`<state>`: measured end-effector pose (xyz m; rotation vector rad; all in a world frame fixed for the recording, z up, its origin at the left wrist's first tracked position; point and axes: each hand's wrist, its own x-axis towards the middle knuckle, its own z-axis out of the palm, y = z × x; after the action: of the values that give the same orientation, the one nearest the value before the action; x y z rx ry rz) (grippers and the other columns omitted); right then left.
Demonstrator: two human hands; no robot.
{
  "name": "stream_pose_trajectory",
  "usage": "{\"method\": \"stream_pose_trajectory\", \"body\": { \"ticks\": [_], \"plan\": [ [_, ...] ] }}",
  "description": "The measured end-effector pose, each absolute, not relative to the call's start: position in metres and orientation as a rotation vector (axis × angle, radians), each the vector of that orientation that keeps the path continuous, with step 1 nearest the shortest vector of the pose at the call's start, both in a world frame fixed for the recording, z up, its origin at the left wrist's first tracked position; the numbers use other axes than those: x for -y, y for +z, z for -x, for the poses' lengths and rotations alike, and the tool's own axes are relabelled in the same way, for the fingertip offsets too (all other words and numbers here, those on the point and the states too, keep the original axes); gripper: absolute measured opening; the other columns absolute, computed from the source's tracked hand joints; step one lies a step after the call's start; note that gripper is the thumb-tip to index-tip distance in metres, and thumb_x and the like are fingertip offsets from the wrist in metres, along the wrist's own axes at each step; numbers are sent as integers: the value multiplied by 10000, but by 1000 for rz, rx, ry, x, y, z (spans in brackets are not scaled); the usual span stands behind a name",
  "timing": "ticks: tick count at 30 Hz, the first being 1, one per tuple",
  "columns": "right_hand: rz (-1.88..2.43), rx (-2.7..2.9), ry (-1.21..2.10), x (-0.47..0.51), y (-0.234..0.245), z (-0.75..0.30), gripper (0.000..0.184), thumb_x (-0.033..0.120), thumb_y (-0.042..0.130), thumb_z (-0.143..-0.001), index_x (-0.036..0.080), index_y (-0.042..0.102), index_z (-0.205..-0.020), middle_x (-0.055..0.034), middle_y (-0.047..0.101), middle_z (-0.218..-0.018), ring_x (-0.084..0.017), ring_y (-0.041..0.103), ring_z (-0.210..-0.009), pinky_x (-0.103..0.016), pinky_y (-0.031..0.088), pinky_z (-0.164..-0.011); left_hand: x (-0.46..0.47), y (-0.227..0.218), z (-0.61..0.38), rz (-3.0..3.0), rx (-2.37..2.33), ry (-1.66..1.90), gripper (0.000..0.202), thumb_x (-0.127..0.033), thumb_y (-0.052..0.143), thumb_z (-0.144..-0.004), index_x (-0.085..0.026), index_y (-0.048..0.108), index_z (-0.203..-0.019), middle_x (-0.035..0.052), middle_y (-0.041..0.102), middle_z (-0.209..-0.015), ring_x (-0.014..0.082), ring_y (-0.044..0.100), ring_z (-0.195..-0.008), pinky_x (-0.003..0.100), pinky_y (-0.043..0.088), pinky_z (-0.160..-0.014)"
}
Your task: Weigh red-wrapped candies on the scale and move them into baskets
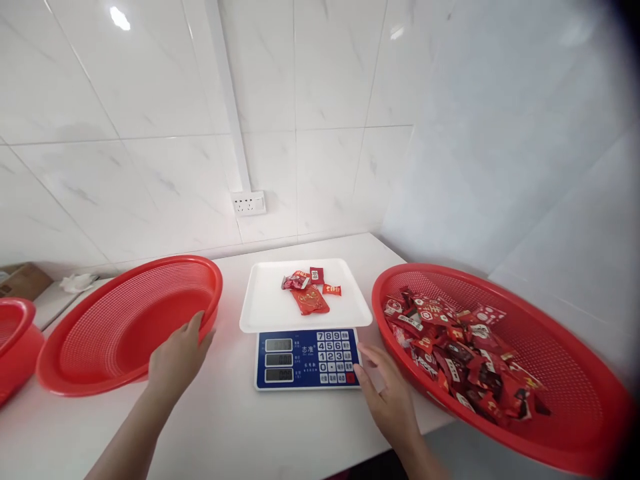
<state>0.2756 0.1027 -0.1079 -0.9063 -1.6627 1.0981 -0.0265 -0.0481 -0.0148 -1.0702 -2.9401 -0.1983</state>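
Observation:
My left hand (179, 355) is closed over the near right rim of a red plastic basket (143, 327) with mesh sides, its inside bare. At the right edge of a blue electronic scale (308, 360), my right hand (390, 397) is open, fingers apart, beside the keypad. Whether its fingertips touch the scale I cannot tell. On the scale's white tray (263, 300) lie several small red packets (311, 300), one larger than the others. To the right of that hand, a second red basket (575, 373) holds a heap of red wrapped packets (463, 353).
Part of another red basket (17, 340) shows at the far left. Behind it are a cardboard box (25, 281) and a crumpled white thing (77, 283). A tiled wall with a power socket (249, 203) rises behind the white table (225, 427).

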Motion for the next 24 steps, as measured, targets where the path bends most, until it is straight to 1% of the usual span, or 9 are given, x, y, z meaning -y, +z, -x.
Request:
{"method": "stream_pose_trajectory", "body": {
  "ticks": [1,3,6,8,10,13,17,20,24],
  "plan": [
    [942,1702,988,-104,-117,-275,346,412,627,-754,211,658,-1034,-108,631,-1131,-274,559,-1072,-471,442,-940,41,-15,20,1166,2861,-247,542,-432,256,-898,-138,358,-1342,182,533,-1269,353,508,-1135,497,471,-814],
    [995,1720,932,-105,-131,-277,424,422,609,-756,197,618,-1116,-120,571,-1243,-297,498,-1168,-508,380,-996,24,-15,5,1418,2659,-358,522,-422,299,-899,-150,364,-1340,171,451,-1361,334,401,-1256,513,406,-943],
    [1050,1668,1054,-107,-144,-279,550,430,607,-750,203,522,-1244,-115,458,-1374,-299,450,-1228,-483,404,-983,-12,-10,-19,1887,2417,-426,507,-417,351,-896,-204,341,-1355,108,350,-1445,276,292,-1339,461,341,-1045],
    [1051,1629,1135,-107,-148,-280,574,440,604,-749,207,500,-1263,-109,438,-1391,-286,457,-1226,-450,419,-977,-42,-4,-29,2134,2308,-354,479,-304,327,-910,-209,297,-1379,81,310,-1469,234,234,-1365,409,307,-1080],
    [1054,1589,1192,-107,-149,-280,580,464,596,-747,190,507,-1250,-122,455,-1374,-277,489,-1196,-424,431,-967,-73,2,-32,2220,2263,-250,513,-121,299,-875,-169,283,-1385,97,317,-1461,220,214,-1370,385,265,-1100],
    [1087,1517,1259,-107,-148,-280,602,507,587,-741,157,520,-1226,-155,493,-1331,-277,543,-1133,-392,475,-910,-107,7,-25,2278,2257,-143,561,-30,338,-807,-173,349,-1350,114,429,-1376,247,314,-1317,406,306,-1063],
    [1112,1461,1280,-108,-144,-282,589,538,594,-724,146,565,-1164,-156,559,-1260,-279,547,-1131,-380,477,-908,-120,4,-20,2336,2242,6,600,-46,438,-761,-256,387,-1321,105,524,-1240,266,509,-1124,411,438,-909],
    [1102,1457,1295,-109,-141,-283,576,550,603,-709,140,590,-1114,-158,599,-1209,-282,554,-1124,-390,471,-920,-113,4,-22,2276,2259,64,559,-62,430,-771,-266,420,-1292,113,521,-1213,270,542,-1042,388,483,-799],
    [1075,1450,1344,-110,-140,-282,545,561,593,-715,157,598,-1080,-150,617,-1191,-274,571,-1111,-381,479,-921,-94,23,-8,2075,2322,77,585,-17,340,-787,-261,380,-1318,112,537,-1194,269,531,-1055,390,489,-774]
  ]
}}
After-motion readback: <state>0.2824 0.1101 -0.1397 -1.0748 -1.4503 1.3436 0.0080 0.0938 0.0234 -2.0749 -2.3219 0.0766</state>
